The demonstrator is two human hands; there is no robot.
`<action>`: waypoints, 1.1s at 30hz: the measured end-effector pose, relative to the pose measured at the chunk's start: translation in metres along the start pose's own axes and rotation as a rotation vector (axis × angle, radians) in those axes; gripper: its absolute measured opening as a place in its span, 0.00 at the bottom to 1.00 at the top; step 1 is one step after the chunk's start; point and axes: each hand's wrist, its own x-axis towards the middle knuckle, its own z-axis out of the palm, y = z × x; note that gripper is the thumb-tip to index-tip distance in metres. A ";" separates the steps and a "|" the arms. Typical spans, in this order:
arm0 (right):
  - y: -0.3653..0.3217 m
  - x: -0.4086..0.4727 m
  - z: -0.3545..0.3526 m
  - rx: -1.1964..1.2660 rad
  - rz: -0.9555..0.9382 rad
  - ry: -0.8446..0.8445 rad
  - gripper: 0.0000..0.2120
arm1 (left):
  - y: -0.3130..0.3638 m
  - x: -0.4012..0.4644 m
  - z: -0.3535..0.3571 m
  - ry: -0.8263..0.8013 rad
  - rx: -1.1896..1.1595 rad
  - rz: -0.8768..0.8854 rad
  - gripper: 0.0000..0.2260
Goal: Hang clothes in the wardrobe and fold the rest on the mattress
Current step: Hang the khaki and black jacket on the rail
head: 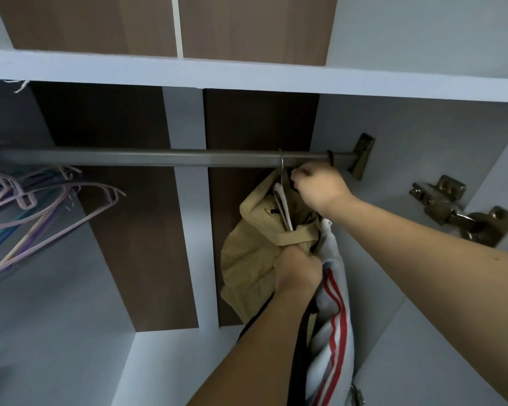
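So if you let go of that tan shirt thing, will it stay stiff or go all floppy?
Probably floppy: the tan garment already sags in soft folds below its hanger's hook on the rail, and it bunches where the left hand grips it. It looks light, since one thin hook seems to carry it. Cloth like that likely won't slip from a hand easily.

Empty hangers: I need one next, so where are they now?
The empty hangers bunch at the rail's far left end in the head view, well apart from the tan garment hanging near the right bracket.
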 end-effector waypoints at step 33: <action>-0.029 -0.468 -0.112 -0.088 0.487 -0.012 0.26 | 0.009 -0.287 -0.105 -0.213 0.784 0.899 0.19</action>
